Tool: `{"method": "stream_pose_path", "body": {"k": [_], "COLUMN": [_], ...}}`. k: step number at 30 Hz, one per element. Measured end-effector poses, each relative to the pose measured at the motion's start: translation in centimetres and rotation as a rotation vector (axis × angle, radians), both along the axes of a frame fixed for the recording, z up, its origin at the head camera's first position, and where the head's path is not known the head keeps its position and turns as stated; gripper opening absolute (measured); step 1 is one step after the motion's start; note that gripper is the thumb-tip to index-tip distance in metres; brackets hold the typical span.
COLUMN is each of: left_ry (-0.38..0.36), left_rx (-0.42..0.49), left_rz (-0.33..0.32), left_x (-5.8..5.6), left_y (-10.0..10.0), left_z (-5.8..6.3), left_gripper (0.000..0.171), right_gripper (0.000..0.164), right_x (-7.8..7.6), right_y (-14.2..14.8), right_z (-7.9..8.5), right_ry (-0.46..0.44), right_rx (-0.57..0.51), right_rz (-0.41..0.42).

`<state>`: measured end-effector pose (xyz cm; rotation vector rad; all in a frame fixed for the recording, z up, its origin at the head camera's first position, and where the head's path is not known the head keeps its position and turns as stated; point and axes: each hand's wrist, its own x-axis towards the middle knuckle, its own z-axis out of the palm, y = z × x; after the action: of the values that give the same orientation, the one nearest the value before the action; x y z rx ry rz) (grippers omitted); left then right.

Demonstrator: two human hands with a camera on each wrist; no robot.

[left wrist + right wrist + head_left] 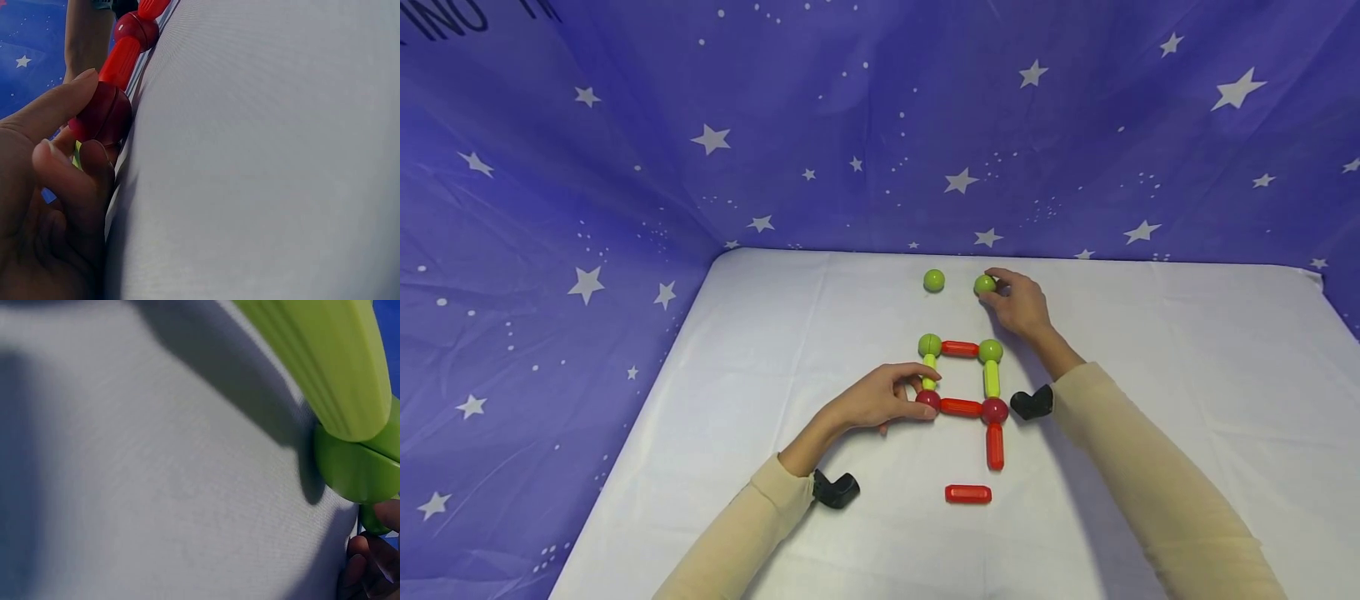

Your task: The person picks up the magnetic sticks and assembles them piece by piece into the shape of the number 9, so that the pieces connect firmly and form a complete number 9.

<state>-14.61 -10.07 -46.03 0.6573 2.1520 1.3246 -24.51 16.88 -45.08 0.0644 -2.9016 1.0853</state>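
Backdrop [850, 125] was a purple-blue sheet with white stars, white cloth [775, 317] under everything. I'm placing stuff off the square [960, 407], the closed loop of rods and balls.

The left hand [883, 396] had thumb and fingertips pinched on the red ball [928, 402] at the square's near left corner, forefinger reaching over the yellow rod [930, 362] there. The right hand [1021, 307] had thumb and finger clamped on a green ball [984, 285] beyond the square's far right corner. A spare ball [934, 281] sat beyond the far left corner, untouched. One red rod [996, 447] stuck out from the near right corner toward the person, and a loose rod [967, 494] lay on the square's near side, apart from it.

Risks, imo: the black mount [1032, 403] at the right wrist was just beside the near right corner, so dragging that arm straight back could've clipped it and skewed the square. A sloppy pinch could've let the green ball roll off. A tug from the left hand might've popped a joint, though I couldn't tell how they hold.

Writing: no brand I could spot on the pieces. Just lettering [447, 17] on the backdrop, up beyond the square to the left, something like "INO", cut off by the edge.
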Motion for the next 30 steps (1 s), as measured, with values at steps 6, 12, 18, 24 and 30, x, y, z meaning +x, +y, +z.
{"method": "stream_pose_path", "body": {"k": [6,12,18,24,30], "left_ry": [-0.006,-0.011,-0.007,-0.016,-0.017], "left_rx": [0.002,0.006,0.007,0.003,0.006], "left_rz": [-0.005,-0.005,-0.006,-0.005,-0.003], "left_x": [0.0,0.0,-0.1,-0.1,-0.1], "left_y": [0.1,0.1,0.1,0.1,0.0], "left_z": [0.0,0.1,0.1,0.0,0.0], "left_gripper": [0.05,0.05,0.051,0.051,0.05], "right_gripper": [0.044,0.044,0.044,0.044,0.043], "right_x": [0.1,0.4,1.0,2.0,3.0], "right_y": [0.2,0.3,0.3,0.2,0.3], "right_z": [-0.1,-0.1,0.1,0.7,0.9], "right_ry": [0.002,0.008,0.011,0.04,0.057], "right_rx": [-0.009,-0.031,-0.048,-0.063,-0.067], "right_rz": [-0.002,0.005,0.024,0.067,0.098]}}
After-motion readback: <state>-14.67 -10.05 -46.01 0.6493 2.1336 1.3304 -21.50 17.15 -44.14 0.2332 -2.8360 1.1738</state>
